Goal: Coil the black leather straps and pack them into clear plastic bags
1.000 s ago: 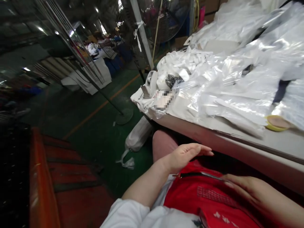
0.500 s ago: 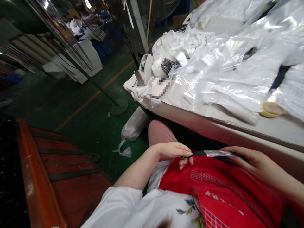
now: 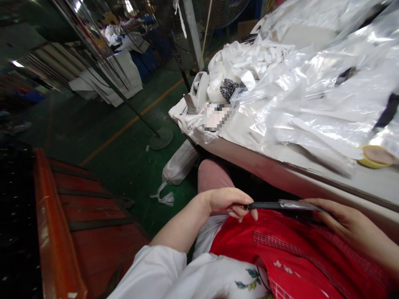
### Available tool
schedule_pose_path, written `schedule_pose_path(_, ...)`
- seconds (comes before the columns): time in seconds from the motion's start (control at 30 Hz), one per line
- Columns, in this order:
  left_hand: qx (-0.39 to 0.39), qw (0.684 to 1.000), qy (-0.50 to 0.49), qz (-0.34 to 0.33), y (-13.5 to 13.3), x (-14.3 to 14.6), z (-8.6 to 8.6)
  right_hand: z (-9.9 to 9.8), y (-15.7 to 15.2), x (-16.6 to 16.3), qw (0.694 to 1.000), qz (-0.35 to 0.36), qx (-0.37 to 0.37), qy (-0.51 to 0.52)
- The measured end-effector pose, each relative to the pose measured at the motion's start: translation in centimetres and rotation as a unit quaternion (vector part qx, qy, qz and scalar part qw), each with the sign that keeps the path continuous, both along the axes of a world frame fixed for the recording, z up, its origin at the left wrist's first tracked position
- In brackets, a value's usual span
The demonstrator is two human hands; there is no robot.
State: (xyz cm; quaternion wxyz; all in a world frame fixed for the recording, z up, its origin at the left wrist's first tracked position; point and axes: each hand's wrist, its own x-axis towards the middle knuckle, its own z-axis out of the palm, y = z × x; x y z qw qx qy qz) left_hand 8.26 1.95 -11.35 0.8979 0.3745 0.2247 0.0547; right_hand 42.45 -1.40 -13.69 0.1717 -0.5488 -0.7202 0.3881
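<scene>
A narrow black strap (image 3: 264,205) stretches between my hands above my lap, over a red apron (image 3: 237,236). My left hand (image 3: 229,201) pinches its left end, where a small metallic bit shows at the fingertips. Clear plastic film (image 3: 293,204) covers part of the strap closer to the other side. My right hand (image 3: 339,214) is closed around the right end, its fingers partly hiding the strap there.
Ahead, a table (image 3: 249,160) carries clear plastic bags (image 3: 289,99), white material, a tape dispenser (image 3: 198,93) and a yellow tape roll (image 3: 375,155). To the left stand an orange-red wooden piece (image 3: 84,211) and a round-based stand (image 3: 160,139). A white bundle (image 3: 179,164) lies on the floor.
The view has turned slightly, so the table and surroundings sit differently. More of the black strap shows between my hands, which both still hold it.
</scene>
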Motion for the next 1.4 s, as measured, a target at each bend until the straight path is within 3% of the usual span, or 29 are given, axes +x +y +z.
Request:
schedule_pose_path(0.1, -0.027, 0.999, -0.017, 0.037, 0.1, 0.2, 0.5, -1.3, -0.1, 0.3, 0.999, 0.035, -0.002, -0.002)
schedule_pose_path(0.23, -0.093, 0.978, -0.088, 0.166, 0.2, 1.0, 1.9, -2.0, -0.7, -1.9, 0.998, 0.065, -0.013, 0.012)
schedule_pose_path(0.37, -0.159, 0.920, -0.158, 0.323, 0.8, 3.3, 3.2, -0.4, -1.4, -7.3, 0.993, 0.097, -0.030, 0.058)
schedule_pose_path(0.43, -0.138, 0.885, -0.160, 0.415, 1.1, 4.8, 3.5, 1.1, -1.7, -10.2, 0.986, 0.134, -0.029, 0.094)
schedule_pose_path(0.53, 0.006, 0.855, -0.116, 0.505, 1.3, 6.4, 3.4, 3.5, -1.8, -12.7, 0.976, 0.164, -0.021, 0.143)
schedule_pose_path(0.6, 0.194, 0.848, -0.020, 0.492, 0.8, 6.8, 3.3, 4.8, -1.5, -12.8, 0.975, 0.149, -0.020, 0.166)
schedule_pose_path(0.67, 0.408, 0.817, 0.095, 0.395, -0.3, 6.7, 3.4, 5.8, -0.9, -11.8, 0.976, 0.109, -0.028, 0.189)
schedule_pose_path(0.73, 0.565, 0.761, 0.174, 0.267, -1.5, 6.3, 3.8, 6.4, 0.1, -10.3, 0.975, 0.066, -0.052, 0.206)
schedule_pose_path(0.8, 0.635, 0.716, 0.215, 0.193, -2.4, 6.0, 4.3, 6.7, 1.4, -8.8, 0.978, 0.039, -0.057, 0.195)
schedule_pose_path(0.83, 0.643, 0.708, 0.232, 0.177, -2.7, 5.8, 4.4, 6.7, 2.0, -8.2, 0.983, 0.037, -0.047, 0.175)
schedule_pose_path(0.87, 0.634, 0.714, 0.241, 0.173, -2.8, 5.7, 4.5, 6.5, 2.5, -7.8, 0.987, 0.042, -0.027, 0.151)
schedule_pose_path(0.93, 0.562, 0.773, 0.230, 0.187, -2.8, 5.5, 4.3, 5.9, 3.1, -7.3, 0.992, 0.052, 0.031, 0.109)
schedule_pose_path(1.03, 0.318, 0.913, 0.120, 0.228, -2.5, 5.2, 3.5, 4.9, 2.8, -7.5, 0.990, 0.034, 0.099, 0.096)
schedule_pose_path(1.1, 0.151, 0.958, 0.025, 0.242, -2.4, 4.9, 3.1, 4.3, 2.0, -8.2, 0.989, 0.035, 0.099, 0.102)
schedule_pose_path(1.17, 0.060, 0.964, -0.048, 0.256, -2.3, 4.8, 3.2, 3.6, 1.2, -9.5, 0.989, 0.069, 0.065, 0.112)
schedule_pose_path(1.27, 0.031, 0.939, -0.094, 0.328, -2.0, 4.8, 4.0, 2.4, 0.3, -12.1, 0.984, 0.132, 0.004, 0.123)
schedule_pose_path(1.33, 0.070, 0.901, -0.088, 0.419, -1.6, 4.8, 4.6, 1.9, -0.4, -13.8, 0.977, 0.171, -0.023, 0.123)
schedule_pose_path(1.4, 0.185, 0.841, -0.030, 0.508, -1.2, 4.5, 4.7, 2.0, -1.4, -14.6, 0.972, 0.198, -0.026, 0.127)
